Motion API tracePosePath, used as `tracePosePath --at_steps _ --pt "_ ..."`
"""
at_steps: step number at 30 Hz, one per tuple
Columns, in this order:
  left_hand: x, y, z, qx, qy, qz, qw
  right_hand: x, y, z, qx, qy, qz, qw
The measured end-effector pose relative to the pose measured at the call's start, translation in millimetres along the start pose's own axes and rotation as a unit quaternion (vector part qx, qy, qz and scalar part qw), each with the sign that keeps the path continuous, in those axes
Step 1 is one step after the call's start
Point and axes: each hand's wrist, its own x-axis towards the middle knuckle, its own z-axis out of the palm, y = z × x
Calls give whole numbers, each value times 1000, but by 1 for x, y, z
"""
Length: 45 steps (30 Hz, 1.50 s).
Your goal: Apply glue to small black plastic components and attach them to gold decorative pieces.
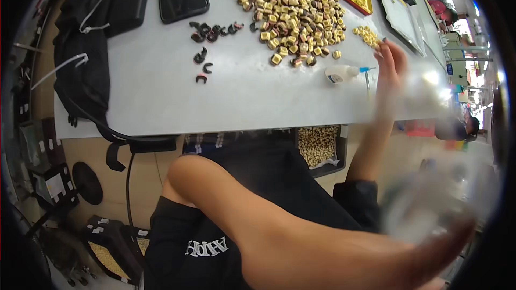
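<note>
Pieces, small, yellow and ring-like, lie upper right in the frame, seemingly spread for easy reach beside the loosely curled right hand; the left hand blurs lower right, either's hold unclear.

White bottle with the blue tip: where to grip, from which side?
Likely best by the bottle's body, pinched across its width, from above or the near side: it appears to lie flat, slim blue tip pointing right, with the pile of small pieces beyond its far side.
</note>
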Motion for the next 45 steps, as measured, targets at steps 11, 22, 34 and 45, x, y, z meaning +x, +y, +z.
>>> tracePosePath --at_steps 11,22,34,45 --pt "6 -12 13 91 -101 -9 991 45 28 39 -246 -230 -78 938" --pt "42 15 -19 205 -133 -23 969 35 34 40 -154 -180 -162 958" --pt "-16 92 -115 908 220 157 321 22 23 38 -164 -132 -207 956" --pt "-33 103 -122 893 251 68 368 24 19 34 -214 -127 -175 953"
